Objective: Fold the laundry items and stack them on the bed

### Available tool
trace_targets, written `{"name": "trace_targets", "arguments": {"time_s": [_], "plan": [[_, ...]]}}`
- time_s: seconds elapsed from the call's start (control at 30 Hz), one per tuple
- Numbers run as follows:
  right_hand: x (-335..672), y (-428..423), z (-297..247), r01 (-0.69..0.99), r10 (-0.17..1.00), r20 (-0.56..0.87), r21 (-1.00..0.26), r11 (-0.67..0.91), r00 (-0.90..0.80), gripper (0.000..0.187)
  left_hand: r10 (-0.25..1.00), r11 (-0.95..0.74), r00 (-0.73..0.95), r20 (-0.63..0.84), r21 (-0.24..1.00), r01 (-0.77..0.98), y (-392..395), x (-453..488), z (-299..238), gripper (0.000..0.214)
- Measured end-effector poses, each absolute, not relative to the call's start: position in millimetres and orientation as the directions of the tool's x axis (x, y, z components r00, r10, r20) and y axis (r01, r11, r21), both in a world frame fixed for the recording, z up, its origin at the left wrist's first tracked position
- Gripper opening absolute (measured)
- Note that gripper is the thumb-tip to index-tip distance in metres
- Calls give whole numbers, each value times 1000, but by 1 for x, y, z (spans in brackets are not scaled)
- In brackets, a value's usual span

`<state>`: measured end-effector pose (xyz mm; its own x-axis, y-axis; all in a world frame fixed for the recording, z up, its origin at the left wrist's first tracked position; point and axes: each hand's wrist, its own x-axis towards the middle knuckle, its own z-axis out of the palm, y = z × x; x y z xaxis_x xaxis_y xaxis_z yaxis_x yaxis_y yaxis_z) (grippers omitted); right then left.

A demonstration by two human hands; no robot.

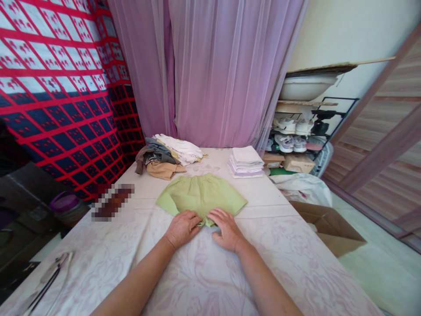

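A pair of light green shorts [201, 193] lies spread on the patterned cloth of the table [204, 272], its gathered waistband facing away from me. My left hand [184, 227] is at the near edge, left of the crotch, with fingers and thumb closed on the fabric. On the other side of the crotch, my right hand [227, 229] rests on the shorts, fingers stretched out and thumb apart. Beyond the shorts to the left is a loose heap of clothes [164, 153] in grey, tan and white. A neat stack of folded pale cloths [246, 161] sits at the back right.
Purple curtains [217, 74] hang behind the table. To the right stand a shoe rack [292, 145] and, on the floor, an open cardboard box [342, 228]. A cable [49, 285] lies at the front left. A purple-lidded tub [67, 206] stands beyond the left edge.
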<state>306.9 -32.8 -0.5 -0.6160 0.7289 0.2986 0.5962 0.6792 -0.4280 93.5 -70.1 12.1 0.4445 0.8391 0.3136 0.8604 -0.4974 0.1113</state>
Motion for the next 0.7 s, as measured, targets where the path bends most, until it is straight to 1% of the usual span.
{"name": "trace_targets", "arguments": {"time_s": [0.13,0.23,0.37,0.47,0.5,0.57,0.7], "plan": [[307,-29,-6,654,793,307,-450,608,-526,53,827,-508,436,356,141,850,-70,92,11,17],[309,-25,-11,657,798,321,-453,603,-511,46,834,-500,425,352,156,852,-70,92,10,18],[308,-24,-14,646,798,325,-469,602,-507,45,869,-452,375,322,212,866,-71,92,8,22],[308,-20,-11,630,789,310,-479,611,-530,46,894,-396,308,326,253,883,-70,92,8,33],[307,-18,-8,621,783,300,-483,617,-545,45,902,-379,289,322,264,887,-70,91,8,36],[307,-11,0,608,778,263,-502,615,-570,42,914,-360,274,300,285,889,-69,89,10,34],[306,11,20,650,805,103,-535,540,-584,29,936,-319,244,254,318,893,-65,78,17,22]]}}
